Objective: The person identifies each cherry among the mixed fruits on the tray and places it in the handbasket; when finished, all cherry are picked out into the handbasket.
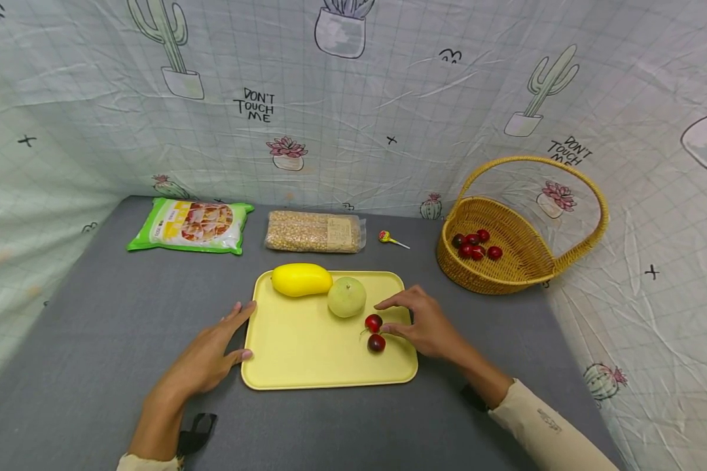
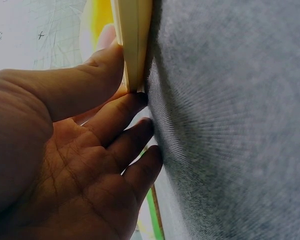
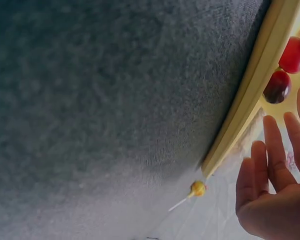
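A pale yellow tray [image 1: 306,353] lies in the middle of the table. On it are a yellow mango-like fruit [image 1: 302,280], a round pale green fruit [image 1: 347,297] and two dark red cherries, an upper cherry [image 1: 374,322] and a lower cherry [image 1: 376,343]. My left hand [image 1: 203,360] rests against the tray's left edge, thumb and forefinger spread. In the left wrist view its thumb [image 2: 90,82] lies at the rim. Over the tray's right side reaches my right hand [image 1: 424,324], thumb and forefinger parted beside the upper cherry; nothing is held between them.
A wicker basket [image 1: 483,281] with a tall handle stands at the back right, holding several cherries [image 1: 472,239]. Along the back lie a green-edged food bag [image 1: 191,226], a clear pack of grains [image 1: 312,231] and a lollipop [image 1: 385,237]. Printed cloth hangs behind.
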Action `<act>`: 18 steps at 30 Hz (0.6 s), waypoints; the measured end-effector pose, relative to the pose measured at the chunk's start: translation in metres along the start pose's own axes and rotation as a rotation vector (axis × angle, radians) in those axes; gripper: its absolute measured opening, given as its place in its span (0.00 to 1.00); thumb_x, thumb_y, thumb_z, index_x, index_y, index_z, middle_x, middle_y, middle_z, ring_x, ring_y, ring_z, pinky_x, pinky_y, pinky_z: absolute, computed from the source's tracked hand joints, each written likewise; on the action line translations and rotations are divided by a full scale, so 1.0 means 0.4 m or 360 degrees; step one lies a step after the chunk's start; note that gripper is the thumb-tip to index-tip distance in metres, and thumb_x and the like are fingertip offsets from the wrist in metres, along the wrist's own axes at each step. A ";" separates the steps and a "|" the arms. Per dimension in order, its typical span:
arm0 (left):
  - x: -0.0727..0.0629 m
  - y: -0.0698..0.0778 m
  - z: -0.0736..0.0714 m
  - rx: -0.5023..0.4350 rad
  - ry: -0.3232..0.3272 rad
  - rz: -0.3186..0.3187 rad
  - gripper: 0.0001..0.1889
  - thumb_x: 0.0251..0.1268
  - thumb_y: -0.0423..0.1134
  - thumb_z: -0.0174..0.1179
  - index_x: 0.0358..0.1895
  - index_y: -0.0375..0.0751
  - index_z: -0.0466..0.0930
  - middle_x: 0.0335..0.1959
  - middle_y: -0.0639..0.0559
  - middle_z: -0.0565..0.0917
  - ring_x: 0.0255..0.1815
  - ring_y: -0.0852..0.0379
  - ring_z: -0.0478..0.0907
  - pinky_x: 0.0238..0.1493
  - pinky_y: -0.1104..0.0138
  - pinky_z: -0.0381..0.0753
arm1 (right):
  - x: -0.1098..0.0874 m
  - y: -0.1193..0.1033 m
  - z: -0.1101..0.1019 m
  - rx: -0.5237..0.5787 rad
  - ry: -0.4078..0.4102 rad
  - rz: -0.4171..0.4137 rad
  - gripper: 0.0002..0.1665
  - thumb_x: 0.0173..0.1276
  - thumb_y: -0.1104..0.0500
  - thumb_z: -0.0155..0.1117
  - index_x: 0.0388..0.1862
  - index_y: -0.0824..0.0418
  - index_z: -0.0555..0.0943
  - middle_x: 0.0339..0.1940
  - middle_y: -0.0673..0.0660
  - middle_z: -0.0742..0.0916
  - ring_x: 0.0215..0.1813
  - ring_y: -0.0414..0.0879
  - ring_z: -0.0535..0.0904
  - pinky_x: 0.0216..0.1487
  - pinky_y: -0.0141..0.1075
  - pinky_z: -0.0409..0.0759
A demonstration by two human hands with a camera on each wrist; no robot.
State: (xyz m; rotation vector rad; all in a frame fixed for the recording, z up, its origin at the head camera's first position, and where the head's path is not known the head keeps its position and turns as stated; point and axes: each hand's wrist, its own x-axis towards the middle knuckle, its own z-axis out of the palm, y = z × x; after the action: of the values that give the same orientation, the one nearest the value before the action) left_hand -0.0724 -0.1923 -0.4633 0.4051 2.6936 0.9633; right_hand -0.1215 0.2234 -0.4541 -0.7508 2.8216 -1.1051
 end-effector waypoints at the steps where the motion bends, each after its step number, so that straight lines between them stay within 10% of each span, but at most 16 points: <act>1: 0.000 0.000 0.000 0.0001 0.0001 0.0001 0.47 0.69 0.34 0.71 0.86 0.41 0.55 0.85 0.26 0.55 0.82 0.21 0.57 0.76 0.27 0.60 | 0.002 -0.001 0.002 0.0002 -0.0019 0.0012 0.22 0.61 0.55 0.84 0.55 0.50 0.91 0.52 0.50 0.92 0.55 0.52 0.79 0.58 0.55 0.81; 18: 0.001 -0.001 0.001 -0.0014 -0.0011 -0.0020 0.47 0.69 0.34 0.71 0.87 0.42 0.54 0.85 0.26 0.55 0.82 0.21 0.56 0.76 0.26 0.58 | 0.024 -0.010 0.024 0.0006 -0.0148 0.0063 0.20 0.62 0.59 0.82 0.54 0.51 0.92 0.50 0.45 0.94 0.53 0.51 0.78 0.58 0.46 0.74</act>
State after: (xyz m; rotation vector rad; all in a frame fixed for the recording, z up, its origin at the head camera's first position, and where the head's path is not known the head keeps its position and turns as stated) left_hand -0.0727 -0.1923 -0.4641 0.3888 2.6818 0.9678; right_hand -0.1266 0.2107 -0.4573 -0.7231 2.7443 -1.0411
